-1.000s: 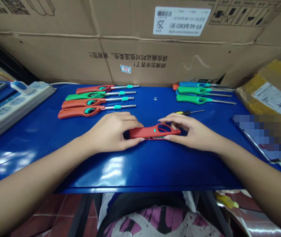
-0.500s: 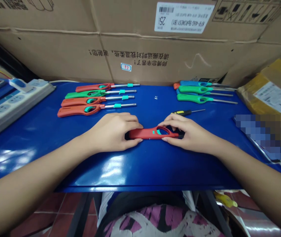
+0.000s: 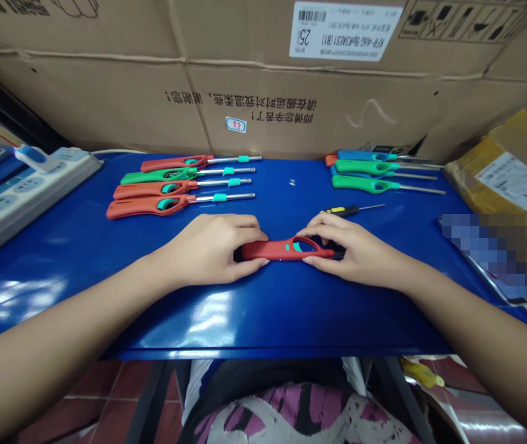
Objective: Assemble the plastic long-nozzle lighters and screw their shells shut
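A red gas lighter [image 3: 273, 249] with a teal trigger lies flat on the blue table between my hands. My left hand [image 3: 224, 246] grips its handle end, thumb in front and fingers behind. At the trigger end, my right hand [image 3: 344, 250] has thumb and fingers closed around the lighter's body; its nozzle end is mostly hidden under the palm. Just behind my right hand lies a black and yellow screwdriver [image 3: 342, 211]. Beyond my left hand, several lighters with metal tubes lie in a row, the nearest an orange lighter [image 3: 145, 206].
Back right, several more lighters lie together, a green lighter [image 3: 360, 184] in front. A white power strip [image 3: 36, 185] lines the left side. A large cardboard box [image 3: 263, 80] walls off the back. On the right are a taped parcel [image 3: 513, 154] and a blurred-out flat device [image 3: 499, 259].
Both hands keep the same hold on the red lighter. Only a very slight shift of the view shows.
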The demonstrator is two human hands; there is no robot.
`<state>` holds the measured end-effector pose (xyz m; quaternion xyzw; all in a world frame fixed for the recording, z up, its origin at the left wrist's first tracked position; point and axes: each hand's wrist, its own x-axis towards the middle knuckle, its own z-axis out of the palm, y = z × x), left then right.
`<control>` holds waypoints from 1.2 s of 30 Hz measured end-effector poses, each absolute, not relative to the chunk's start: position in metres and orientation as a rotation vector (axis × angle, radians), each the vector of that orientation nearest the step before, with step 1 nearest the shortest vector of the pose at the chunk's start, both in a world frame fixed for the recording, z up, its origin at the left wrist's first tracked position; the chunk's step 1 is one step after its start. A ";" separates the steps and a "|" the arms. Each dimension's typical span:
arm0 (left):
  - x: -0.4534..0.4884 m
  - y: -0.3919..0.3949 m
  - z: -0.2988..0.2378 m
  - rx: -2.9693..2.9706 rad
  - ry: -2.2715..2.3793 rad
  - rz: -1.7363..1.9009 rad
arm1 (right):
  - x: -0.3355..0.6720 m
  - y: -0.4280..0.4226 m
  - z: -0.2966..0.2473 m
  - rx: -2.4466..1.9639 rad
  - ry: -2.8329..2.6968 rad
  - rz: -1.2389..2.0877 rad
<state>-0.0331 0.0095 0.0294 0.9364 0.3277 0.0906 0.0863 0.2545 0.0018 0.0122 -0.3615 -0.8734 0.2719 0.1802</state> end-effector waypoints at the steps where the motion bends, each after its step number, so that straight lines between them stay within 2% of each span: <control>1: -0.033 0.010 0.029 2.792 0.974 0.271 | 0.254 0.002 0.012 -1.021 -2.467 0.768; 36: -0.030 0.004 0.028 2.901 1.023 0.206 | 0.255 0.002 0.011 -1.009 -2.459 0.753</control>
